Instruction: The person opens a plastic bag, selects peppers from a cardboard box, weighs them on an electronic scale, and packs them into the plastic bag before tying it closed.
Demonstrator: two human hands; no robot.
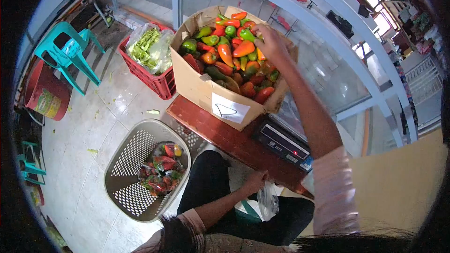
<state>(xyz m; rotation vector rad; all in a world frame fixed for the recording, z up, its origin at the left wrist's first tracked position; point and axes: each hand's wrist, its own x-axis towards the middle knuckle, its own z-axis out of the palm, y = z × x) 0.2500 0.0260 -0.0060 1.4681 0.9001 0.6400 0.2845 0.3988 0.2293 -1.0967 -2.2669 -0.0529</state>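
The right hand [269, 42] reaches over the right edge of the cardboard box [192, 77], fingers bent and fairly narrow at the peppers [226, 56], just beside a green one; whether it grips any, I can't make out. The left hand [255, 182] is closed around the gathered top of a clear plastic bag [268, 201], which hangs slack over the lap, just beyond the near edge of the bench [206, 124].

The box stands at the bench's left end, its peppers heaped highest toward the far edge. Toward the right end sits a scale [283, 143], near the box's near right corner. On the floor off the bench's near edge is a perforated basket [123, 171], with bagged peppers [164, 166] against its right side.

For picking peppers out of the heap, I'd judge it best to lift each by its firm body with a light pinch, taking loose ones from the top so that none roll over the box's rim. Those along the near edge look darker (bruised or merely shaded, it's hard to say), so they deserve a turn in the fingers first. The bag's mouth would serve better spread wide and held closer to the box.
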